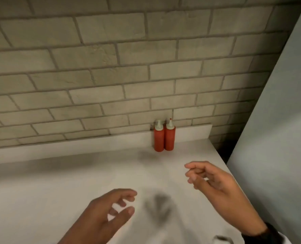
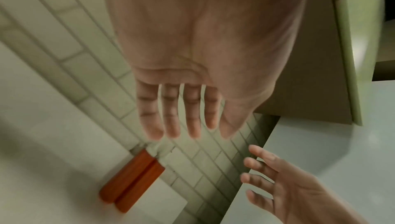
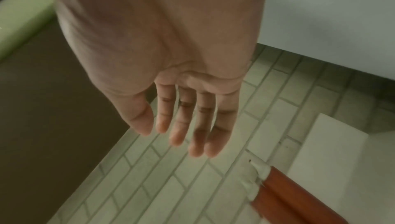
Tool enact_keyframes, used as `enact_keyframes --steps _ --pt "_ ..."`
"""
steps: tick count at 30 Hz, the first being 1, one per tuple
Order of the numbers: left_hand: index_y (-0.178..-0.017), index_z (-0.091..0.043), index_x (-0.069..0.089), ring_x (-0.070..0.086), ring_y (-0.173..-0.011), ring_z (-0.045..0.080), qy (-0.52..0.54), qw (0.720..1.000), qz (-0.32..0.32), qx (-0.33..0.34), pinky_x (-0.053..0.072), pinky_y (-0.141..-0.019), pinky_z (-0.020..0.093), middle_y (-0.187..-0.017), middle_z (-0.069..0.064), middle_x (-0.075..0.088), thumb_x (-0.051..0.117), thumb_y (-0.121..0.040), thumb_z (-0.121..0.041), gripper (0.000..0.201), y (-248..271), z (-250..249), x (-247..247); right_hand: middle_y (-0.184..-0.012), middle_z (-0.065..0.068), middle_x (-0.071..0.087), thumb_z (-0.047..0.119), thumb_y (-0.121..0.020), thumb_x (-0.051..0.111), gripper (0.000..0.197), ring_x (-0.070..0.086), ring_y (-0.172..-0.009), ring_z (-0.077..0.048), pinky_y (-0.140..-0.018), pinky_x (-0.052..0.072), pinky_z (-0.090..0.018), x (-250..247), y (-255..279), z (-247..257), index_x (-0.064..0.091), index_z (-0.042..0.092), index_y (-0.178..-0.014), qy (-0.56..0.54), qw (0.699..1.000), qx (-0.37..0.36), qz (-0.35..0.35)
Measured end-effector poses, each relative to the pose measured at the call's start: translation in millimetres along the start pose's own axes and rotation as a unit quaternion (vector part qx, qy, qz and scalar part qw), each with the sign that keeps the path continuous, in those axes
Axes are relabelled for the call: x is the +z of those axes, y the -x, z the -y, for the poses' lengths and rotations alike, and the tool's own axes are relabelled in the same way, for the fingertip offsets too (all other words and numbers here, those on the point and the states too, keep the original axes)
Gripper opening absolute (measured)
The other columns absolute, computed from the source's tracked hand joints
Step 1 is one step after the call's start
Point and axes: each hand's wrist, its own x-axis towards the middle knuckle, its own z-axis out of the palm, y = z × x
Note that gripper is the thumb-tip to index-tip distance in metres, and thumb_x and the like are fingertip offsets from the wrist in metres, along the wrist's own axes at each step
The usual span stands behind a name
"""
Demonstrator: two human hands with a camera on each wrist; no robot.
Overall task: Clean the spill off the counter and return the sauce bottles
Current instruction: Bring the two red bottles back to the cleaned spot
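Note:
Two red sauce bottles (image 1: 164, 136) with white nozzle caps stand upright side by side against the low backsplash at the back of the white counter (image 1: 58, 182). They also show in the left wrist view, the sauce bottles (image 2: 132, 180), and in the right wrist view, the sauce bottles (image 3: 295, 197). My left hand (image 1: 126, 202) hovers over the counter's front middle, fingers relaxed and spread, holding nothing. My right hand (image 1: 192, 173) hangs to the right, nearer the bottles, fingers loose and empty. No spill shows on the counter.
A pale brick wall (image 1: 111, 76) rises behind the counter. A tall grey panel (image 1: 278, 120) closes off the right side, with a dark gap (image 1: 223, 148) between it and the counter's right edge. A green cabinet edge (image 2: 350, 59) shows in the left wrist view.

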Motion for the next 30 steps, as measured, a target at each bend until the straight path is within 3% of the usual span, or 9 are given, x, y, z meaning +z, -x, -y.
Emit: enact_keyframes --steps 3,6,9,13,17,20,22,25,30 --pt "-0.115 -0.04 0.067 0.062 -0.106 0.008 0.021 0.994 -0.076 0.075 0.052 -0.078 0.017 -0.115 -0.019 0.067 0.072 -0.09 -0.028 0.028 -76 -28 8 -0.103 0.01 0.067 0.022 -0.089 0.066 0.027 0.064 -0.093 -0.008 -0.075 0.052 -0.02 -8 -64 -8 0.064 0.039 -0.111 0.005 0.999 -0.029 -0.031" --pt "-0.122 -0.034 0.063 0.061 -0.099 0.008 0.022 0.989 -0.129 0.076 0.054 -0.078 0.024 -0.119 -0.015 0.063 0.073 -0.087 -0.026 0.037 -155 -28 20 -0.111 0.008 0.062 0.017 -0.086 0.07 0.035 0.064 -0.09 -0.005 -0.072 0.046 -0.009 -10 -127 -29 0.06 0.037 -0.114 0.024 0.998 -0.028 -0.05" --pt "-0.132 -0.033 0.054 0.059 -0.101 0.013 -0.006 0.989 -0.139 0.043 0.052 -0.087 0.028 -0.127 -0.01 0.053 0.074 -0.084 -0.026 0.052 -221 -18 35 -0.118 0.003 0.056 0.016 -0.084 0.072 0.043 0.06 -0.1 -0.014 -0.076 0.045 -0.016 -8 -181 -57 0.053 0.039 -0.115 0.044 0.998 0.005 -0.048" --pt "-0.144 -0.028 0.04 0.053 -0.123 0.023 -0.032 0.993 -0.109 -0.015 0.046 -0.102 0.036 -0.137 0.001 0.044 0.072 -0.082 -0.025 0.07 -281 2 55 -0.123 -0.004 0.049 0.022 -0.081 0.073 0.062 0.053 -0.111 -0.02 -0.093 0.046 -0.034 1 -235 -111 0.045 0.021 -0.136 0.136 0.985 0.084 -0.056" --pt "-0.152 -0.028 0.03 0.045 -0.134 0.03 -0.04 0.993 -0.07 -0.084 0.041 -0.109 0.043 -0.148 0.007 0.04 0.072 -0.072 -0.028 0.091 -319 12 73 -0.142 -0.012 0.04 0.019 -0.078 0.072 0.079 0.04 -0.13 -0.027 -0.103 0.034 -0.031 11 -261 -140 0.032 0.017 -0.146 0.177 0.978 0.115 0.002" --pt "-0.152 -0.03 0.027 0.041 -0.139 0.03 -0.036 0.992 -0.073 -0.094 0.038 -0.112 0.047 -0.153 0.004 0.04 0.07 -0.065 -0.03 0.097 -337 19 83 -0.142 -0.009 0.042 0.023 -0.074 0.072 0.08 0.037 -0.133 -0.029 -0.11 0.033 -0.043 17 -272 -147 0.033 0.015 -0.144 0.166 0.979 0.119 0.019" --pt "-0.15 -0.033 0.032 0.043 -0.139 0.028 -0.032 0.992 -0.083 -0.086 0.038 -0.113 0.049 -0.154 0.0 0.04 0.068 -0.071 -0.032 0.086 -343 19 88 -0.135 -0.008 0.048 0.029 -0.071 0.072 0.075 0.043 -0.129 -0.029 -0.106 0.038 -0.045 21 -278 -152 0.041 0.016 -0.138 0.165 0.979 0.118 0.006" --pt "-0.144 -0.036 0.04 0.051 -0.131 0.03 -0.026 0.988 -0.119 -0.091 0.04 -0.108 0.045 -0.147 0.001 0.048 0.061 -0.087 -0.046 0.062 -345 16 91 -0.13 -0.008 0.05 0.035 -0.077 0.07 0.064 0.051 -0.119 -0.029 -0.102 0.042 -0.047 27 -279 -158 0.046 0.022 -0.135 0.175 0.975 0.136 -0.018" --pt "-0.145 -0.035 0.037 0.057 -0.125 0.032 -0.046 0.984 -0.123 -0.118 0.044 -0.102 0.042 -0.139 0.003 0.058 0.068 -0.083 -0.036 0.069 -338 23 87 -0.124 0.003 0.063 0.055 -0.064 0.067 0.067 0.061 -0.111 -0.023 -0.098 0.047 -0.045 27 -269 -162 0.054 0.032 -0.125 0.127 0.984 0.118 -0.049"
